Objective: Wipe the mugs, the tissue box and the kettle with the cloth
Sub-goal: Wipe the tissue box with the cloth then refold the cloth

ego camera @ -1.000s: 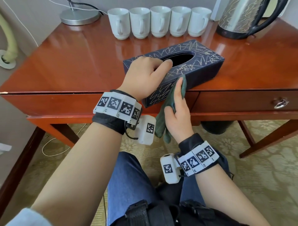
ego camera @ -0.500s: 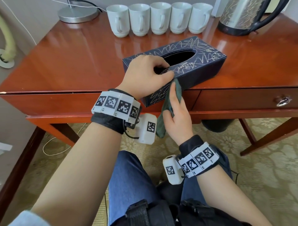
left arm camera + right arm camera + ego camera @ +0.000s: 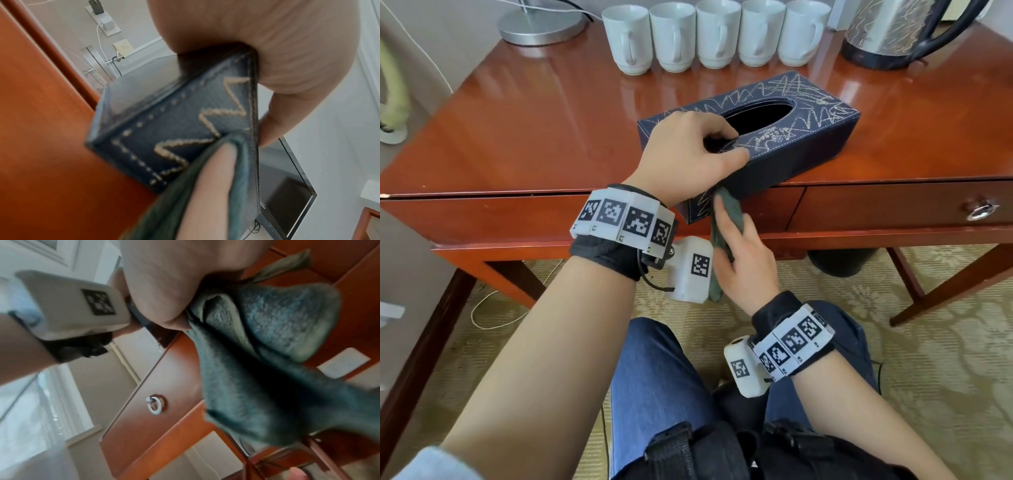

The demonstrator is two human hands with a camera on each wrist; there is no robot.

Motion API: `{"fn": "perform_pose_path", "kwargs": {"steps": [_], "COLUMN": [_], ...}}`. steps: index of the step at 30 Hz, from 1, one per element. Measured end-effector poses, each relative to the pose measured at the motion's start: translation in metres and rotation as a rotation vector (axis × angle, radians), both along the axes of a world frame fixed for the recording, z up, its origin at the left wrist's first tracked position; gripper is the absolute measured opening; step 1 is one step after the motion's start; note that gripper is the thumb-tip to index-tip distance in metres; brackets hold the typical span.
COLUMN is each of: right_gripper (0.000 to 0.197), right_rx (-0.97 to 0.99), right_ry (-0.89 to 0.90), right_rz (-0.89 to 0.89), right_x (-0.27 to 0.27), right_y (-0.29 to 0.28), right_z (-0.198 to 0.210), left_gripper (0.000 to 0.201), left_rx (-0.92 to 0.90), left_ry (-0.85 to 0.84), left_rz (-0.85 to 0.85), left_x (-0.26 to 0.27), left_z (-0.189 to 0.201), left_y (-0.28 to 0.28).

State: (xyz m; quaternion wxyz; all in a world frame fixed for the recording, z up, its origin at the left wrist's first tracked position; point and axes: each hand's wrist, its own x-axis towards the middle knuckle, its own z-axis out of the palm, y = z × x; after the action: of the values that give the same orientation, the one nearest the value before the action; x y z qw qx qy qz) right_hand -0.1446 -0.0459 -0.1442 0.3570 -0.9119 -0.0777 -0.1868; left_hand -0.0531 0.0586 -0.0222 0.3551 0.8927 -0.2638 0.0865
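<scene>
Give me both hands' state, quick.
Left hand: grips the tissue box.
Right hand: holds the cloth against the box's end.

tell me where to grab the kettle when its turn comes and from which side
Probably by the black handle, the loop arching off the right side of the kettle. Come in from the right with the right hand; the mugs crowd its left side, and the smooth steel body is likely too wide to grip.

Bright daylight; glare streaks the polished table [image 3: 524, 130]; both wrist views blurred, edges warped.
</scene>
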Motion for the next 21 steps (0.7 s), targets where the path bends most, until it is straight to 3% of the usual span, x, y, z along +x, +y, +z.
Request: {"fn": "perform_pose_path", "kwargs": {"steps": [4, 9, 13, 15, 21], "right_gripper": [0.087, 0.080, 0.073, 0.079, 0.086], "right_rx": [0.053, 0.198, 0.020, -0.019, 0.306], "right_ry": [0.034, -0.100, 0.004, 0.061, 0.033], "right_rz": [-0.145, -0.102, -0.033, -0.084, -0.168], "right_x": [0.002, 0.009, 0.002, 0.001, 0.011], "right_y": [-0.014, -0.001, -0.003, -0.011, -0.011], "right_z": [-0.003, 0.015, 0.001, -0.006, -0.003], "left_gripper": [0.038, 0.039, 0.044, 0.041, 0.029], "left_rx": [-0.005, -0.006, 0.004, 0.011, 0.005], "left_ry": [0.022, 0.025, 0.035, 0.031, 0.024], "left_rz": [-0.002, -0.003, 0.000, 0.000, 0.012], "left_x": [0.002, 0.003, 0.002, 0.002, 0.004], "left_z": [0.000, 0.000, 0.001, 0.001, -0.001], "left_y": [0.001, 0.001, 0.001, 0.001, 0.001]}}
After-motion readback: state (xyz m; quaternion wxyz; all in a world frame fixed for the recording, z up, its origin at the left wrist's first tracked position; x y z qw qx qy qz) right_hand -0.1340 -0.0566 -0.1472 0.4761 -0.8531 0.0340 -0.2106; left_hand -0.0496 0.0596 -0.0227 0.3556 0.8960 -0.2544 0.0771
